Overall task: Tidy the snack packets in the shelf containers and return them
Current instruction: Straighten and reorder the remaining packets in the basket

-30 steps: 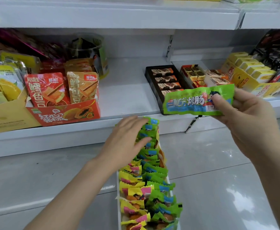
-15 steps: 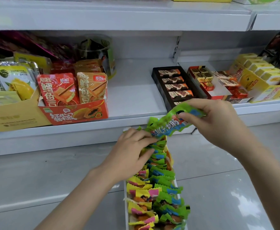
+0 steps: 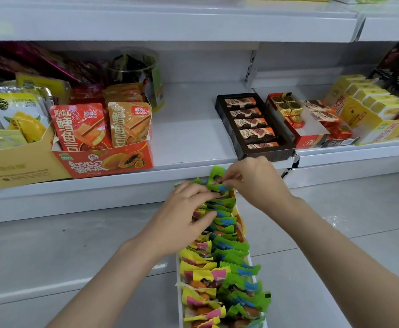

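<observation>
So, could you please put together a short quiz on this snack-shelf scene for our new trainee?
1. True or false: the right hand pinches a green packet at the far end of the white tray.
2. Which colours are the packets in the tray?
A. green and yellow
B. red and black
C. white and purple
3. Fill in: the left hand rests on the packets in the ____ of the tray.

Key:
1. True.
2. A.
3. Far half; its fingers lie over the packets beside the pinched one, though whether they grip any cannot be told.
</observation>
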